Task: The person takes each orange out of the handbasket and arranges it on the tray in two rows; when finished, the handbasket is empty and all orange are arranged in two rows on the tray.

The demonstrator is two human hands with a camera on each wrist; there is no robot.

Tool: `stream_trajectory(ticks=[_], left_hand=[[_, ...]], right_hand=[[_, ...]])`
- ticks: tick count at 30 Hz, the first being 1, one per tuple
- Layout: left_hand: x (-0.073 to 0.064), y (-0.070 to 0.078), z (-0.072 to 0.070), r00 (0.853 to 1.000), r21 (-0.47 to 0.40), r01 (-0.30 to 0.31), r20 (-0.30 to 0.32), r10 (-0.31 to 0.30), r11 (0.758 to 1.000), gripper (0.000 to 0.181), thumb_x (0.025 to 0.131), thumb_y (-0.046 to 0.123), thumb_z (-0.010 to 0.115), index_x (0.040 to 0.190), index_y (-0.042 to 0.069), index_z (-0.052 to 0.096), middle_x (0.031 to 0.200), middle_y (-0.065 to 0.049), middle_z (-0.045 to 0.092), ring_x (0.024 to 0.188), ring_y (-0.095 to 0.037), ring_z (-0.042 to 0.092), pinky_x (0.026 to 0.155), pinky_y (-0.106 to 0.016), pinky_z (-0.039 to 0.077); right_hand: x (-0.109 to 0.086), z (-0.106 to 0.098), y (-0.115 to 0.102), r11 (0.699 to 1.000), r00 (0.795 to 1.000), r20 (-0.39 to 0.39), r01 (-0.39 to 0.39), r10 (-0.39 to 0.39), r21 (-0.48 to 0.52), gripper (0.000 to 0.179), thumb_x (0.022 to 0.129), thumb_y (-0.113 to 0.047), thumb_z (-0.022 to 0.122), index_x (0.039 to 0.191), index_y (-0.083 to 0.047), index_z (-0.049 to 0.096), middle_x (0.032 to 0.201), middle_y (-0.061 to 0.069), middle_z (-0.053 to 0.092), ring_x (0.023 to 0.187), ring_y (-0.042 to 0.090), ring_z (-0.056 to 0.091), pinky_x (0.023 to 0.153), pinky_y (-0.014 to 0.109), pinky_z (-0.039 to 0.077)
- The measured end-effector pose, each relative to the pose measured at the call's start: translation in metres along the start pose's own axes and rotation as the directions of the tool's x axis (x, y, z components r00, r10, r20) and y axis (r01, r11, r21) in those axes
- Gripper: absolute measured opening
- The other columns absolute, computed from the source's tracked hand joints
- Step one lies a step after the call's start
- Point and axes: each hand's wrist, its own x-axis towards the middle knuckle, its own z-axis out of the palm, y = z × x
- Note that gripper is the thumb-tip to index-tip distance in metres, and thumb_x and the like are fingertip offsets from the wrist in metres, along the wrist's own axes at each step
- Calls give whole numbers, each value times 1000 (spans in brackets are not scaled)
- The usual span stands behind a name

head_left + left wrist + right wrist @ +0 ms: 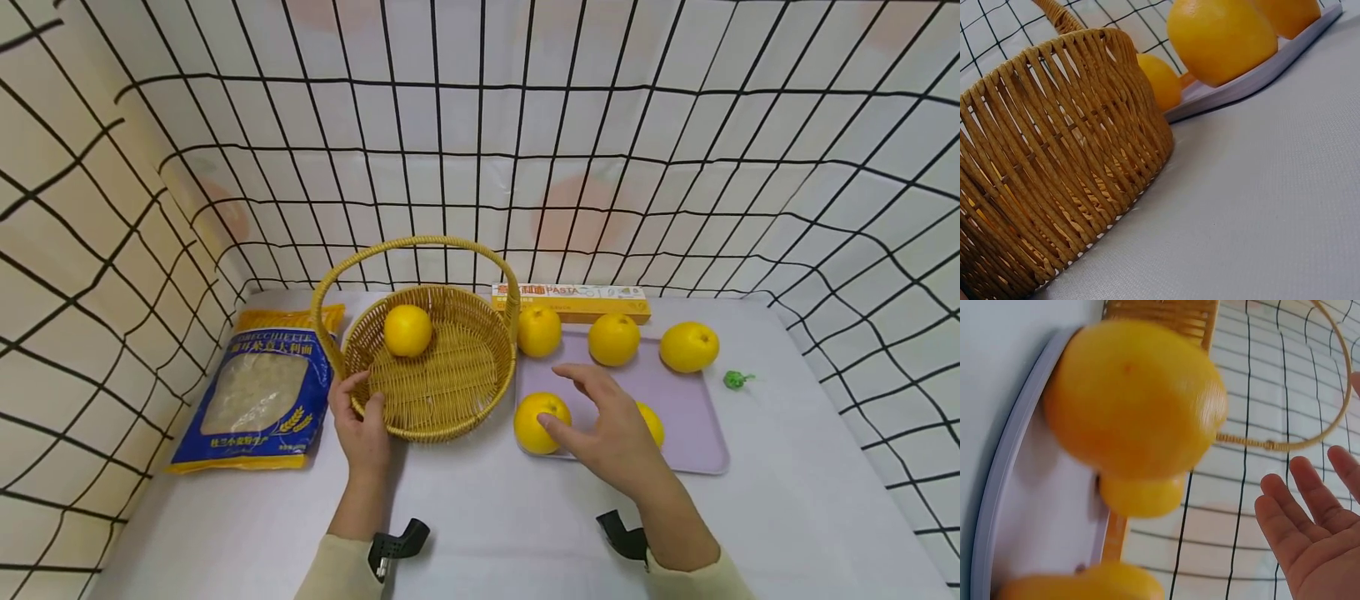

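Observation:
A woven wicker basket [442, 387] with a tall arched handle holds one orange [407, 331]. My left hand [363, 433] grips its near left rim, thumb over the edge; the left wrist view shows the basket's slatted side [1066, 144], with the hand almost out of sight. Several oranges sit on a lilac tray [690, 429] to the right. Above the tray my right hand [611, 433] is spread, thumb and fingers apart, holding nothing. Its thumb is close to the near left orange [538, 423], large in the right wrist view [1135, 400]. Another orange [651, 423] is partly hidden behind that hand.
Left of the basket lies a blue and yellow pasta bag [255, 392]. A pasta box [577, 304] lies behind the tray. A small green object [737, 380] is right of the tray. Black wire grid [480, 150] walls enclose the back and sides.

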Motion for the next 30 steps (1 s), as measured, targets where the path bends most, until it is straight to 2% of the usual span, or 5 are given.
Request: stream_trajectory(ticks=[8, 14, 20, 25, 30], left_hand=[[3, 1, 3, 1000, -26, -14, 6, 14, 1000, 33, 92, -4, 53, 124, -7, 54, 164, -6, 29, 154, -24, 23, 127, -50, 18], [1, 1, 1, 1000, 10, 0, -8, 0, 1000, 32, 92, -2, 54, 124, -3, 55, 165, -5, 27, 155, -24, 21, 128, -49, 14], [-1, 1, -1, 1000, -16, -21, -14, 21, 1000, 33, 90, -5, 54, 123, -6, 55, 164, -9, 29, 153, -27, 23, 127, -50, 17], [-1, 1, 0, 1000, -19, -27, -15, 26, 999, 33, 90, -5, 53, 124, -8, 53, 163, -9, 30, 153, -26, 24, 127, -50, 18], [1, -1, 0, 1000, -12, -22, -10, 22, 1000, 33, 91, -4, 53, 124, -5, 55, 163, -6, 30, 153, -25, 24, 128, -50, 18]], right_hand=[[11, 21, -20, 997, 1000, -3, -10, 11, 79, 56, 88, -26, 80, 138, -22, 56, 140, -3, 59, 131, 23, 57, 112, 47, 47], [18, 43, -30, 992, 999, 15, 39, -41, 117, 54, 89, -22, 79, 138, -18, 56, 140, 0, 58, 131, 23, 58, 111, 41, 48], [25, 63, -45, 989, 997, 42, 61, -67, 138, 56, 89, -25, 79, 139, -18, 57, 138, -1, 58, 124, 17, 57, 106, 43, 52], [35, 80, -55, 978, 995, 72, 48, -63, 204, 55, 90, -25, 77, 141, -19, 56, 138, -1, 58, 124, 20, 58, 106, 47, 51], [49, 100, -61, 973, 995, 89, 21, -42, 231, 55, 91, -26, 76, 142, -20, 55, 143, 2, 55, 130, 27, 57, 108, 47, 50]])
